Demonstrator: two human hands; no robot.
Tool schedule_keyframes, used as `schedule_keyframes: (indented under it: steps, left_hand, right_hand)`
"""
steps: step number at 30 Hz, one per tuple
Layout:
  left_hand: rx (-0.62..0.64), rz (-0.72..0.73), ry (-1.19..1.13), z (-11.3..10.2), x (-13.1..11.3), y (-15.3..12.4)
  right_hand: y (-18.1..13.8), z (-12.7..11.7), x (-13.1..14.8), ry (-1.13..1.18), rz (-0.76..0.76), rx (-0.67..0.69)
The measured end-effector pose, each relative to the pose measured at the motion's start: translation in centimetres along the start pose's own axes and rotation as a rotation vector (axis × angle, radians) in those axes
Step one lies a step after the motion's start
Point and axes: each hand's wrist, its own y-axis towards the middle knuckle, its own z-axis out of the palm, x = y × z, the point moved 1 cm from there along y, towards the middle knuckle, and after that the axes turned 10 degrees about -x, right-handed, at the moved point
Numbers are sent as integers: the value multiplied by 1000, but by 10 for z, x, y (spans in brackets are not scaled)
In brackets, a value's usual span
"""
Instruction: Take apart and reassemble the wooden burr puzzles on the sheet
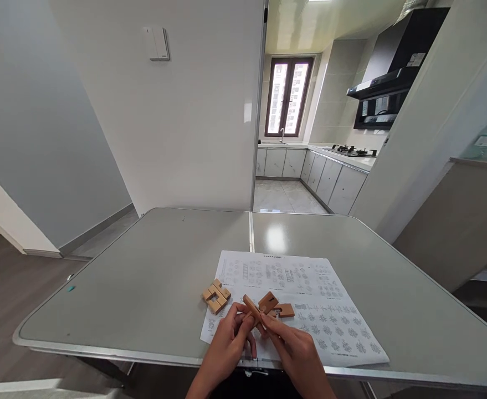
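My left hand [226,339] is closed around a reddish-brown wooden puzzle piece [251,306] that slants up between both hands. The fingertips of my right hand [296,342] pinch the same piece from the right. Just beyond the fingers are a wooden block with a dark mark [268,301] and a flat notched wooden piece [285,310]. Whether these two are joined to the held piece I cannot tell, as my fingers hide where they meet. To the left, a lighter wooden puzzle cluster [217,297] with a gap in its middle rests partly on the printed sheet [276,277].
The sheet, covered in small line diagrams, lies on a grey folding table [143,277] with a metal rim and a centre seam. A small teal object [71,288] is near the left edge. A white wall [177,127] stands behind, with a kitchen to its right.
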Motion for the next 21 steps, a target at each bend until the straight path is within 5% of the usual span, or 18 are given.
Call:
schedule_keyframes:
  steps: [21]
  left_hand:
    - [-39,17,-15,1,-1,-2]
  right_hand:
    - [-4,0,-3,-20,7,87]
